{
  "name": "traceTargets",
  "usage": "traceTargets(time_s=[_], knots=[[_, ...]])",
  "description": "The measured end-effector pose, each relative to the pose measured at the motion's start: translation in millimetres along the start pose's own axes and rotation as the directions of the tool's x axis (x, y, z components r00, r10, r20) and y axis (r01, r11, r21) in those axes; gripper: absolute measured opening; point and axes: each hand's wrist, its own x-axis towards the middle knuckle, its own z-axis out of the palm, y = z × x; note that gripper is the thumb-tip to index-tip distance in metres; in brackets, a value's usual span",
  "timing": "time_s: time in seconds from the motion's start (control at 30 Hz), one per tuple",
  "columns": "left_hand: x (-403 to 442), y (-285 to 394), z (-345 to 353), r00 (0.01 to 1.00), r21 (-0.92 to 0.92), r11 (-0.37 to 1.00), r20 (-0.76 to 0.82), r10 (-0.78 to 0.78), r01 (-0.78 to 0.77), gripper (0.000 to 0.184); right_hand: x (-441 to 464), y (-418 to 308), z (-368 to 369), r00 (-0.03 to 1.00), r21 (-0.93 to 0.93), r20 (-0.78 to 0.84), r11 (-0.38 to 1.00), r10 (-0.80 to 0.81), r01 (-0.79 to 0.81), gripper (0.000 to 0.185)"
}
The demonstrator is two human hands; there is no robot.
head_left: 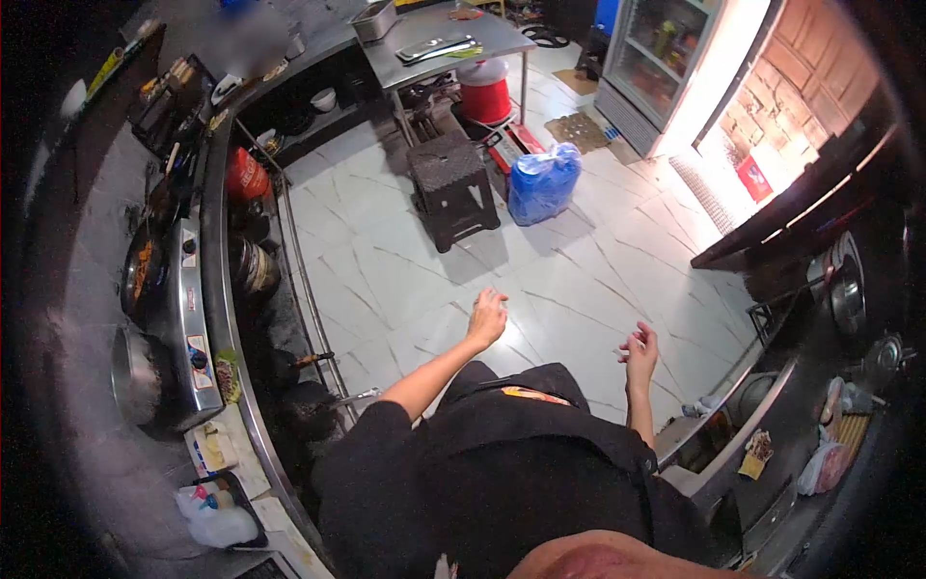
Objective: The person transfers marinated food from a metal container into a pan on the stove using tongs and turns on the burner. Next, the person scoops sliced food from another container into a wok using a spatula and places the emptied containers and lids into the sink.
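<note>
My left hand [489, 318] is held out over the tiled floor [386, 261], its fingers loosely bent and apart. Nothing shows in it. To the right, my right hand [640, 349] is raised with the fingers spread and slightly curled, and I see no object in its grasp. Neither hand touches anything. Beyond my left hand stands a dark plastic stool [450, 183], and beside that a tied blue plastic bag [545, 185] rests on the floor.
On the left runs a counter with a gas stove [198, 328], a metal pot [140, 376] and a pan of food [143, 270]. A steel table [502, 37] stands ahead, with a red drum [484, 96] below. A glass-door fridge [661, 48] is far right; a sink [752, 400] is near right.
</note>
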Motion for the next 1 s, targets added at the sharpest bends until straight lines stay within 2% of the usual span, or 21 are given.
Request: traceTargets(time_s=[0.07, 0.2, 0.3, 0.5, 0.63, 0.73, 0.83, 1.0], knots=[[8.7, -42.1, -35.7, 0.995, 0.003, 0.997, -0.061, -0.081, 0.081, 0.03, 13.3, -5.7, 58.4, 0.992, -0.033, 0.127, 0.999, -0.016, 0.021, 0.031], [37.9, -96.0, -88.0, 0.959, -0.011, 0.976, -0.185, -0.215, 0.217, 0.029, 42.1, -21.1, 151.1, 0.952, -0.102, 0.301, 0.994, 0.055, -0.025, 0.029], [80.4, -124.6, -117.8, 0.938, -0.019, 0.977, -0.276, -0.208, 0.211, 0.029, 69.8, -30.8, 212.4, 0.927, -0.13, 0.37, 0.991, 0.067, -0.02, 0.03], [230.1, -160.9, -179.6, 0.907, -0.037, 0.994, -0.406, -0.11, 0.104, 0.03, 169.6, -49.2, 323.4, 0.91, -0.172, 0.409, 0.985, 0.066, 0.005, 0.033], [343.0, -192.6, -217.6, 0.896, -0.009, 0.998, -0.438, -0.066, 0.069, 0.03, 255.3, -66.3, 407.8, 0.913, -0.15, 0.38, 0.984, 0.148, -0.097, 0.036], [425.3, -211.8, -253.7, 0.914, 0.017, 0.999, -0.405, -0.022, 0.032, 0.032, 312.8, -101.2, 479.1, 0.871, -0.052, 0.458, 0.983, 0.18, -0.176, 0.039], [507.0, -224.4, -286.3, 0.919, 0.046, 0.999, -0.394, -0.002, 0.022, 0.033, 362.9, -141.8, 555.8, 0.838, 0.061, 0.528, 0.978, 0.139, -0.2, 0.039], [641.7, -287.1, -321.0, 0.906, 0.159, 0.983, -0.396, 0.147, -0.09, 0.035, 422.0, -191.9, 687.5, 0.748, 0.22, 0.658, 0.93, 0.081, -0.294, 0.043]])
